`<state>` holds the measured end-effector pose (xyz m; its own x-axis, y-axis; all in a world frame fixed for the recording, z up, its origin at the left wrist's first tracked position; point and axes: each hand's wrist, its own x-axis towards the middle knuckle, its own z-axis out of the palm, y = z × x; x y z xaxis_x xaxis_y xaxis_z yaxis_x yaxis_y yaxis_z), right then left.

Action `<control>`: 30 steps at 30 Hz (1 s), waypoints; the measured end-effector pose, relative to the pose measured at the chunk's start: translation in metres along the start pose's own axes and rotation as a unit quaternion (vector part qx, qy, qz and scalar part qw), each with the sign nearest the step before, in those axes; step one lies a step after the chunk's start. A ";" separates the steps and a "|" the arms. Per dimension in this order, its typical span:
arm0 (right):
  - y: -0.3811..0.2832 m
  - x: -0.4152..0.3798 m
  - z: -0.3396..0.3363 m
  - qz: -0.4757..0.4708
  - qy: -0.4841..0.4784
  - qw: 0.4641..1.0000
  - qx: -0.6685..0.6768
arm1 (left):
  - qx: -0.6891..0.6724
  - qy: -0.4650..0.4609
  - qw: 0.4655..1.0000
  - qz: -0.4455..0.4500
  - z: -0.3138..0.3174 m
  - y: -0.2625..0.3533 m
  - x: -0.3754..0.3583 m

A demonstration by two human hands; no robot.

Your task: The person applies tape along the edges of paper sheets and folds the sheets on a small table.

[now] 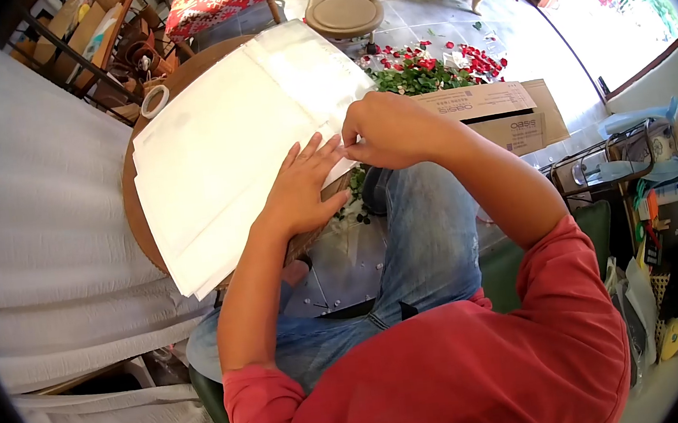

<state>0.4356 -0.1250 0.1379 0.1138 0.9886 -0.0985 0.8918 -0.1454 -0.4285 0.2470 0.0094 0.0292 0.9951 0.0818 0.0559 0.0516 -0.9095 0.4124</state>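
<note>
White, large, flat paper sheets [226,157], overlapping and too merged to count, cover most of a round brown surface [134,208]. The left hand [303,186] presses them with spread fingers; the right hand [396,127] pinches their right edge. Narrow bare rim shows left.

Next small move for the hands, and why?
I'd probably slide the right hand slightly along the edge of the white sheets: its curled fingers seem to pinch that edge, and the left hand lies spread beside them, which should steady the sheets.
</note>
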 end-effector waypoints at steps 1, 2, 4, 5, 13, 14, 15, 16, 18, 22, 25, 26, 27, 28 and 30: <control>0.000 0.001 0.000 -0.002 0.007 1.000 -0.016 | 0.004 0.004 1.000 -0.008 0.000 0.002 0.000; 0.001 0.002 0.000 -0.004 0.014 0.999 -0.031 | 0.007 0.007 1.000 -0.017 -0.001 0.004 0.000; 0.002 0.004 0.000 0.012 0.013 0.999 -0.031 | 0.005 0.014 1.000 -0.021 -0.002 0.007 0.000; 0.003 0.006 -0.001 0.026 0.011 0.999 -0.030 | 0.003 0.020 0.999 -0.027 -0.003 0.008 0.000; 0.031 0.020 0.012 0.057 -0.023 0.998 -0.022 | -0.016 0.074 0.997 -0.033 0.005 0.011 -0.005; 0.034 0.022 0.015 0.055 -0.024 0.998 -0.019 | -0.014 0.083 0.996 -0.024 0.006 0.011 -0.005; 0.036 0.023 0.016 0.055 -0.026 0.998 -0.017 | -0.014 0.082 0.996 -0.025 0.005 0.012 -0.006; 0.038 0.024 0.017 0.054 -0.028 0.998 -0.015 | 0.022 0.087 0.996 0.001 0.003 0.015 -0.007; 0.041 0.025 0.019 0.053 -0.031 0.998 -0.011 | 0.057 0.091 0.994 0.026 0.003 0.016 -0.008; 0.049 0.025 0.025 0.052 -0.029 0.998 -0.005 | 0.000 0.156 0.986 0.066 0.007 0.010 -0.013; 0.054 0.025 0.033 0.055 -0.032 0.998 -0.001 | -0.008 0.171 0.983 0.066 0.009 0.011 -0.012; 0.055 0.024 0.034 0.054 -0.028 0.998 -0.003 | -0.012 0.168 0.984 0.060 0.009 0.012 -0.011; 0.056 0.024 0.034 0.055 -0.027 0.998 -0.002 | -0.012 0.167 0.984 0.061 0.009 0.013 -0.011; 0.056 0.025 0.035 0.053 -0.033 0.998 -0.004 | -0.010 0.162 0.985 0.057 0.009 0.014 -0.011; 0.055 0.025 0.034 0.050 -0.039 0.998 -0.005 | -0.008 0.156 0.986 0.052 0.008 0.015 -0.010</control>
<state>0.4725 -0.1094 0.0810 0.1677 0.9633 -0.2095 0.8820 -0.2416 -0.4047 0.2381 -0.0086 0.0279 0.9205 0.1127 0.3742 -0.0521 -0.9136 0.4032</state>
